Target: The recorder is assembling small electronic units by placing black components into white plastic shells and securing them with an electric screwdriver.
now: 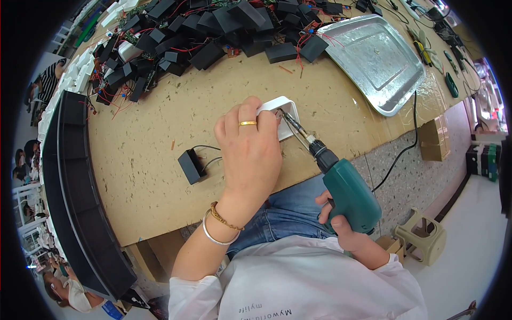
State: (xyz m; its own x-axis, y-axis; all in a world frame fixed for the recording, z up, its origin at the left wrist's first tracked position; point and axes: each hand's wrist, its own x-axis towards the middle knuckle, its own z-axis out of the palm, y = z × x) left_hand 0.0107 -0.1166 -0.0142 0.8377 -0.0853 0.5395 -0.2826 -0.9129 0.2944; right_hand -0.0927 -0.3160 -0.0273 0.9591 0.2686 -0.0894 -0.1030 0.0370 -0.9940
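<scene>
Between my two hands, just past the fingertips of the left, sits a white open-sided housing, held above the cardboard-covered worktop. My left hand is closed over its near left side, knuckles up, with a gold ring on one finger and two bracelets at the wrist. My right hand grips the handle of a green pistol-shaped tool, fingers curled near its dark trigger. From the right hand the tool points up and leftward, its slim metal tip reaching into the housing's opening; I cannot tell whether it touches anything inside.

Just left of my left hand lies a small black box, two dark leads running from it until they pass out of sight beneath that hand. Well beyond both hands spreads a heap of black boxes tangled with red wires. Ahead of my right hand rests a shiny metal tray, and far left of my left hand stands a long black compartmented tray.
</scene>
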